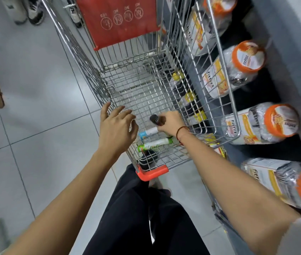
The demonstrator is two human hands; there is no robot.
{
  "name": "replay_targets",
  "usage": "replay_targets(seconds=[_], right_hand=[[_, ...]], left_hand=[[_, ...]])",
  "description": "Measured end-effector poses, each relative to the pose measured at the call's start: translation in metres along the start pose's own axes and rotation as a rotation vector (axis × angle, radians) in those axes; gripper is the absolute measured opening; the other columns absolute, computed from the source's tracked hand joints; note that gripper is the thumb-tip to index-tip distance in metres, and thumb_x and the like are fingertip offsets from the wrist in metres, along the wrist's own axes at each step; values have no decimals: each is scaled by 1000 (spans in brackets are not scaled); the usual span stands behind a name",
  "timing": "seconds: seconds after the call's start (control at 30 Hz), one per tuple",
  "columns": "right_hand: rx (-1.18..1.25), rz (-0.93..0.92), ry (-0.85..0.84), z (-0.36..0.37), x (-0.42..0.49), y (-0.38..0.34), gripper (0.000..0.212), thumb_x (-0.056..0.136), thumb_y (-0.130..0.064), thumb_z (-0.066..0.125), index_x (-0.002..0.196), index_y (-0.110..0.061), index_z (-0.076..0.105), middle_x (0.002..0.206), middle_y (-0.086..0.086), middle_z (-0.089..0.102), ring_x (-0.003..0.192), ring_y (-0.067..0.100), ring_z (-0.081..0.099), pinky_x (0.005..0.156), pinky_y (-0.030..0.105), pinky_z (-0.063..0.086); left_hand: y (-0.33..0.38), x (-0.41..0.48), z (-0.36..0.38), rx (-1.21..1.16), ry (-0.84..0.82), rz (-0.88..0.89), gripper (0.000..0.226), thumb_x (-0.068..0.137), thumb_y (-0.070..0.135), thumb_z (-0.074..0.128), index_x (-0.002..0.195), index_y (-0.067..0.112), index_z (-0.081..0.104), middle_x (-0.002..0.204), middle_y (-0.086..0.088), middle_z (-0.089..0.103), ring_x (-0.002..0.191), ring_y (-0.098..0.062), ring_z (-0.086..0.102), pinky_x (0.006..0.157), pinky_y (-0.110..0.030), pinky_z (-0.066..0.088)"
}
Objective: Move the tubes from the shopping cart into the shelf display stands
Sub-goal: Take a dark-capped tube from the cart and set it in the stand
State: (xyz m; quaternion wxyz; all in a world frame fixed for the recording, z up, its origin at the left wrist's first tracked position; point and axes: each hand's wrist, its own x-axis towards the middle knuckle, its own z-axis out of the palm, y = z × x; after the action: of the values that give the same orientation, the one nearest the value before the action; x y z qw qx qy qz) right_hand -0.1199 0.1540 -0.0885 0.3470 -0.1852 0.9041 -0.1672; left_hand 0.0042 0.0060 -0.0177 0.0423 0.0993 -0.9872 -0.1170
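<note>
right hand (170,122) clamped on dark tube (155,119) inside shopping cart (83,57) | left hand (116,126) spread, empty, above cart's near corner | blue tube (147,133), green tube (154,144) on cart floor | risk: dark tube snagging the cart wire on lift

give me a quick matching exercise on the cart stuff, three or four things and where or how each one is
Things:
1. dark tube
2. green tube
3. left hand
4. orange-lidded jars

States:
a. lying on the cart floor
b. open, at the cart's left rim
c. on the shelf beside the cart
d. gripped in the right hand

Pairs: 1-d, 2-a, 3-b, 4-c
</note>
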Motion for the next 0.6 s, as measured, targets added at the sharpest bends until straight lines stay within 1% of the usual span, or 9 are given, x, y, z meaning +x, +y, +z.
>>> replay_targets(seconds=[0.1,0.2,0.3,0.33,0.4,0.43,0.47,0.53,0.6], right_hand=[[334,51,181,-21,-25,-1,42,69,-15,79,109,-6,69,101,12,74,94,23,69,90,38,56],[544,97,305,-43,-54,1,36,67,-9,79,101,-3,71,98,11,74,91,20,69,89,37,56],[644,103,430,-68,-85,3,29,65,-11,81,92,-6,73,89,10,75,85,21,70,83,34,57],[672,98,473,-77,-95,5,27,64,-10,81,89,-5,73,86,10,75,81,20,70,79,30,58],[749,84,545,-93,-116,10,25,66,-6,81,89,-1,72,82,10,72,71,14,66,67,15,55],[791,76,583,-102,-128,12,24,67,-4,80,89,0,71,82,11,71,70,12,64,64,14,53],[834,69,626,-110,-139,16,22,67,-4,80,88,-2,71,82,11,71,71,12,63,66,18,52],[897,56,713,-127,-162,25,17,68,-6,81,80,-11,69,77,6,70,69,7,63,69,22,53],[948,46,788,-142,-185,35,18,69,-8,81,78,-14,66,74,-1,68,64,-2,63,68,18,54]], left_hand=[[1,-1,-1,8,-9,-2,24,80,23,51,82,10,71,97,-6,73,106,-28,60,106,-43,10],[0,-2,-1,34,-25,13,22,79,22,53,77,9,70,91,-6,73,101,-28,61,106,-43,10],[-1,-2,-3,69,-51,42,13,77,18,62,74,8,70,86,-6,73,96,-29,62,104,-43,11],[-1,-1,-4,82,-65,48,11,75,17,64,73,8,69,84,-6,73,94,-29,62,104,-44,11],[0,-2,-6,101,-97,53,8,72,17,67,71,9,69,80,-6,73,90,-28,63,103,-45,13],[1,-2,-5,104,-115,51,7,71,17,68,71,10,69,79,-7,73,90,-28,63,103,-46,13],[2,-3,-4,107,-129,45,8,70,17,69,73,10,69,81,-7,73,91,-28,63,104,-48,13],[8,0,-2,109,-163,31,13,70,19,71,80,11,71,88,-8,73,94,-28,62,104,-52,14],[22,7,-2,84,-199,15,18,72,20,68,88,12,70,96,-8,72,98,-29,60,102,-53,19]])
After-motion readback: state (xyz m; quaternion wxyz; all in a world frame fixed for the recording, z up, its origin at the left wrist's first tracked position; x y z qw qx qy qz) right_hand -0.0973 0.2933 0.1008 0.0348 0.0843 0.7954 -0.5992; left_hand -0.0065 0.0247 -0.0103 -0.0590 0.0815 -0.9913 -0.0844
